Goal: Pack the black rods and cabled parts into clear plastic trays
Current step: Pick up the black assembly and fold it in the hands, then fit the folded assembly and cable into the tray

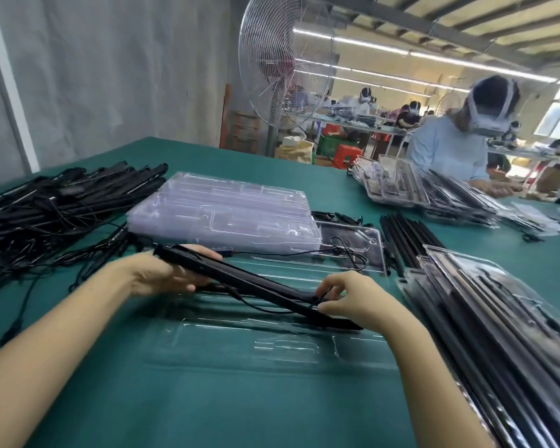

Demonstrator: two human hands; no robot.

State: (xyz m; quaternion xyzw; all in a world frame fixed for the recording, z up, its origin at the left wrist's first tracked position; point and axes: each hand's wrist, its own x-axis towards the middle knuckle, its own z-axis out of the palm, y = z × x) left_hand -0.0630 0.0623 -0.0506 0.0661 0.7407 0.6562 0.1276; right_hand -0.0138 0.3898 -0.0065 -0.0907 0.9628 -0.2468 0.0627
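Over a clear tray (272,347) on the green table (207,409): left hand (165,273) grips one end of the cabled black rod (256,286), right hand (353,302) pinches the other. Empty tray stack (223,215) behind; filled trays (498,318) at right hold rods.

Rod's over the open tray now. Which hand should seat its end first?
Right, probably. The right hand pinches the black rod near its low end, close to the clear tray; the left hand holds the other end raised.
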